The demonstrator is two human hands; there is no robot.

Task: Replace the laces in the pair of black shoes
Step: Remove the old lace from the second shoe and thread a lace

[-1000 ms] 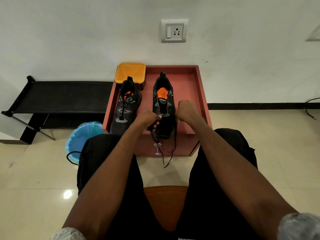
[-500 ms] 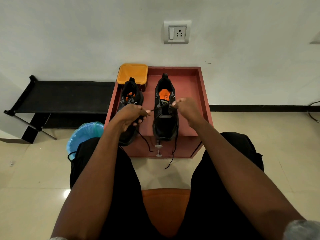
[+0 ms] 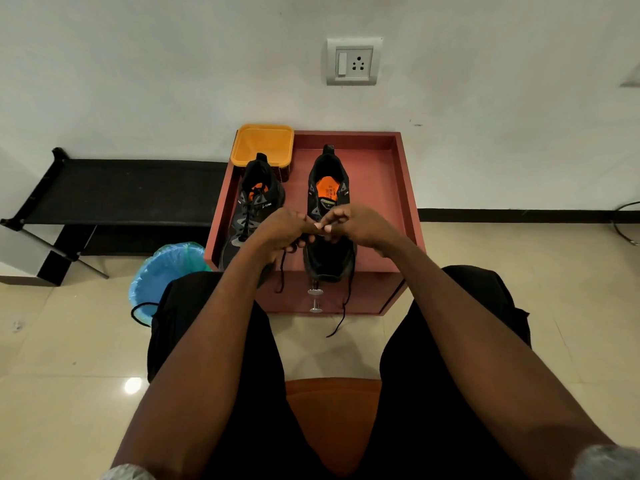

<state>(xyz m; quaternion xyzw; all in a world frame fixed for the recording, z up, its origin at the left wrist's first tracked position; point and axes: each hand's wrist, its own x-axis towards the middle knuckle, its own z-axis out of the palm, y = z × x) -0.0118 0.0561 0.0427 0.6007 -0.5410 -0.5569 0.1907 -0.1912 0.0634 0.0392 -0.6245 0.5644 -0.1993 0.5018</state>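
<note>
Two black shoes with orange insoles stand side by side on a red-brown cabinet top (image 3: 381, 188), toes toward me. The left shoe (image 3: 254, 206) is laced up. Over the middle of the right shoe (image 3: 327, 199) both hands meet. My left hand (image 3: 280, 230) pinches a black lace (image 3: 282, 271) whose end hangs down past the cabinet's front edge. My right hand (image 3: 356, 223) pinches at the shoe's eyelets, fingertips touching those of the left. The other lace end (image 3: 343, 306) dangles from the toe down the cabinet front.
An orange tub (image 3: 262, 144) sits at the cabinet's back left corner. A blue-lined bin (image 3: 162, 271) stands on the floor to the left, a black low rack (image 3: 117, 192) behind it. A metal knob (image 3: 315, 299) sticks out of the cabinet front. I sit on an orange seat (image 3: 332, 410).
My left hand came back from the left side to the middle of the right shoe, drawing the lace in. Both hands are now fingertip to fingertip.
</note>
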